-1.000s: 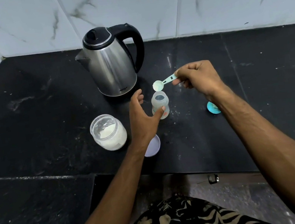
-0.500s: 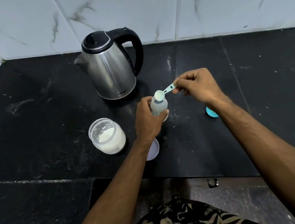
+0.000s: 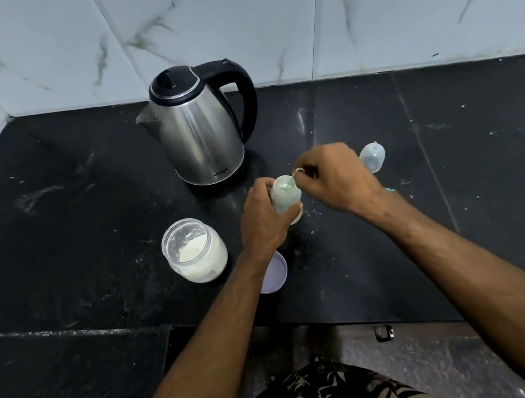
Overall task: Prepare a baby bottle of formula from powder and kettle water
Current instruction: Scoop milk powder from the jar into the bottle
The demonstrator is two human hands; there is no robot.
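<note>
Fingers [image 3: 261,187] of the left hand [image 3: 263,221] curl round the baby bottle [image 3: 285,196], gripping its body and holding it upright on the black surface [image 3: 82,208], roughly midway between the back wall and the front edge. Fingers of the right hand [image 3: 337,177] are bunched in a pinch on the scoop [image 3: 298,172], of which only a pale sliver shows, touching the bottle's open mouth; how the scoop is tilted cannot be told.

Head view. Kettle [image 3: 199,129], steel with black lid and handle, stands behind the bottle toward the back edge, spout pointing left, apart from both hands. Powder jar [image 3: 195,250], open and partly filled with white powder, stands just left of the left hand, not touching it. Pale lid [image 3: 275,274] lies flat under the left wrist, near the front edge. Clear bottle cap [image 3: 373,156] sits just beyond the right hand, toward the right. A small teal object [image 3: 390,189] shows beside the right wrist; its kind cannot be told. White specks dot the surface around the bottle's base.

Open room: broad bare stretches run to the left of the kettle and jar as far as the back-left corner, and to the right of the cap toward the right edge. The front edge steps back below the forearms.
</note>
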